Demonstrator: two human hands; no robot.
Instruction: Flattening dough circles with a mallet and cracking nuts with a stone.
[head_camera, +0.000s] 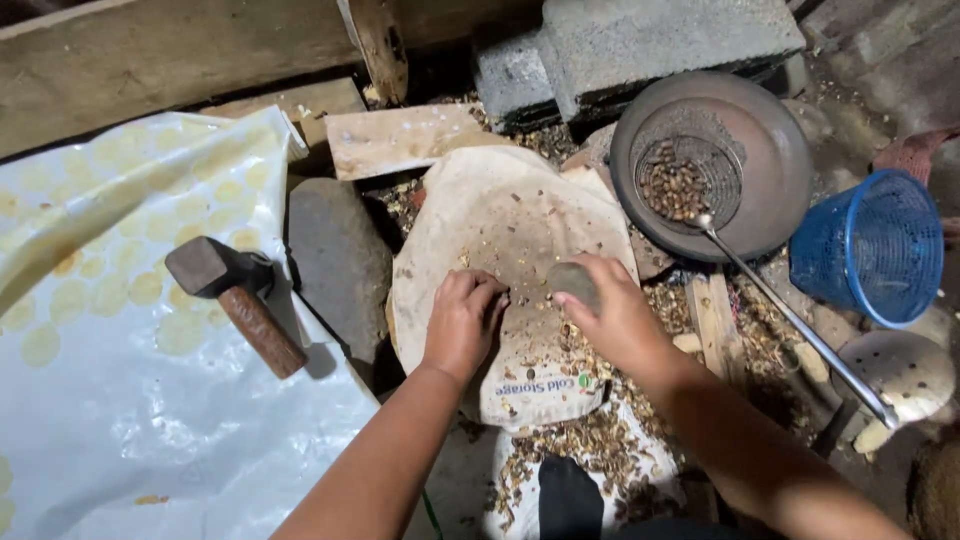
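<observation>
Both my hands on the sack, a stone in the right.

My right hand (615, 315) is closed round a small grey stone (573, 283) over the pale sack (500, 215) (bits of shell lie scattered on it). My left hand (462, 318) rests beside it, fingers curled down on the cloth, gripping nothing I can see. A hammer (235, 298) lies well apart on the plastic sheet (120, 400); nuts sit in a sieve (690, 180) in the pan (770, 160).

Rough backyard nut-cracking spot: hammer (236, 299), shells (590, 440).

Dirty white sack (500, 215) with small blue-green printed label (553, 385), spread flat at centre
</observation>
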